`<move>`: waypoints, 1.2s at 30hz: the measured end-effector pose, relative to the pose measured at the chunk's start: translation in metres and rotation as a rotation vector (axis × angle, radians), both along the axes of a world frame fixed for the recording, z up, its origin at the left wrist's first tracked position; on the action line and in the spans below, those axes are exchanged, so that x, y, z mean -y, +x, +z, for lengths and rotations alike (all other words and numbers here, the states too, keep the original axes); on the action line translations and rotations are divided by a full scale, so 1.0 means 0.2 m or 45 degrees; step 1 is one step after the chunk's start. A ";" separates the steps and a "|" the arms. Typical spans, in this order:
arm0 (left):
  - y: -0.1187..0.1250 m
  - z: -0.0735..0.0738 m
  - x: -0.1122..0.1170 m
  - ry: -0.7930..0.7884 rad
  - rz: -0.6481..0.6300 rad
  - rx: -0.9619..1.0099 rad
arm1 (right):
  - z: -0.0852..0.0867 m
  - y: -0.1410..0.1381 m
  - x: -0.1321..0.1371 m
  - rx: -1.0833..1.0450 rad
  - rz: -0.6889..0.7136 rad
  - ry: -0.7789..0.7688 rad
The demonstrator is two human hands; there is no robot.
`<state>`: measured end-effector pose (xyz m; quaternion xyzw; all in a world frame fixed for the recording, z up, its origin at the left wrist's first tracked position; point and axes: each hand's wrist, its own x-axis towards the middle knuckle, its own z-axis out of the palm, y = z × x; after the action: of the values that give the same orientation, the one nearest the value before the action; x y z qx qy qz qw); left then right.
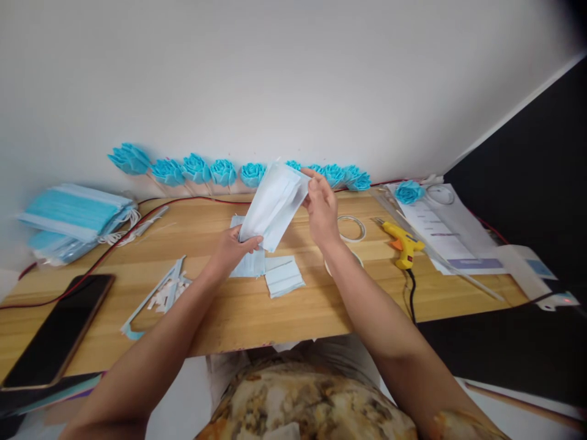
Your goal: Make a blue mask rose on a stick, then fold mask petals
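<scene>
Both hands hold one pale blue face mask sheet up above the wooden table. My left hand pinches its lower left end. My right hand pinches its upper right corner. Below the sheet lie cut mask pieces flat on the table. A row of blue roses made of mask fabric leans against the white wall behind.
A stack of blue masks sits at the far left, with a red cable running past it. A dark phone lies front left beside mask trimmings. A tape ring, a yellow glue gun and papers lie right.
</scene>
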<state>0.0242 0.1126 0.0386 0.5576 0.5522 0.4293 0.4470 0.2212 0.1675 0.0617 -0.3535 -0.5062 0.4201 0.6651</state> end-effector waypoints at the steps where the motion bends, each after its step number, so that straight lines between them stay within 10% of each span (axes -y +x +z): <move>1: 0.00 0.00 0.00 -0.008 -0.002 0.004 | 0.00 0.01 -0.01 0.057 0.002 0.006; 11: 0.00 0.05 0.01 -0.058 -0.089 0.035 | -0.03 0.08 -0.09 0.213 -0.299 0.079; 19: -0.02 -0.03 -0.01 -0.015 0.007 0.075 | -0.05 0.02 -0.07 -0.012 0.430 -0.282; 24: -0.15 -0.03 -0.08 0.194 0.016 0.176 | -0.10 0.01 -0.10 -0.094 0.259 -0.278; 30: -0.31 -0.08 -0.16 0.213 0.327 -0.805 | -0.11 0.13 -0.20 -0.115 0.220 -0.209; 36: -0.23 -0.18 -0.17 0.129 0.242 -0.655 | -0.14 0.10 -0.21 -0.015 0.309 -0.171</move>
<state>-0.0209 0.1474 0.0025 0.6154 0.6754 0.3406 0.2214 0.2409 0.2098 0.0328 -0.3311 -0.5121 0.5323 0.5872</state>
